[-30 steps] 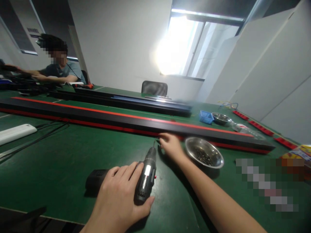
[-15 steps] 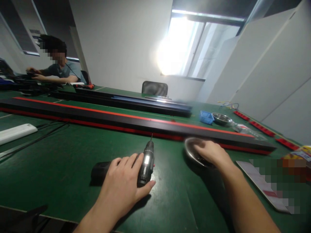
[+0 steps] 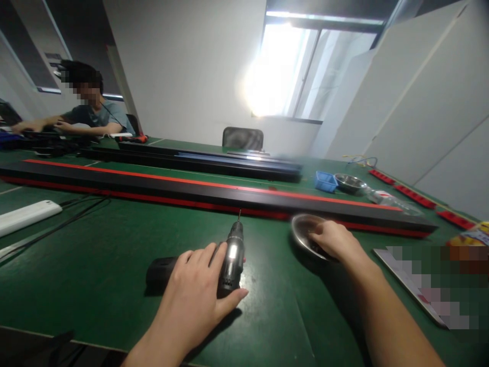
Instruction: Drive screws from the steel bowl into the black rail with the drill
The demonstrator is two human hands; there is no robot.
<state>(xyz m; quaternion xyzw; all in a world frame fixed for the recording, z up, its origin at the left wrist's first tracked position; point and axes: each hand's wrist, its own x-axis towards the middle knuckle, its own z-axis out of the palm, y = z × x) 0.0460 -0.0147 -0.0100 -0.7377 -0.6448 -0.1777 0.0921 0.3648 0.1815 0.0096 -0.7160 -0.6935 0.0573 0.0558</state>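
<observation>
My left hand [image 3: 198, 295] is wrapped round a dark cordless drill [image 3: 234, 255] lying on its side on the green table. The drill's thin bit points away from me, towards a long black bar with red edges [image 3: 214, 192]. My right hand [image 3: 336, 239] reaches into a round metal bowl [image 3: 300, 229], fingertips pinched together down among small dark pieces. What those fingers hold, if anything, is hidden. The bowl stands just in front of the bar, to the right of the drill.
Behind the bar lie more dark bars [image 3: 229, 165], a blue basket [image 3: 325, 182] and another metal bowl [image 3: 349, 184]. A white power strip [image 3: 28, 218] with cables is at left, a flat pale panel [image 3: 414, 288] at right. A person [image 3: 103, 114] sits at the far left.
My right hand has stayed in the bowl, its fingers drawn closer together. My left hand remains on the drill. The view has shifted slightly, and the seated person's arm has stretched out leftward.
</observation>
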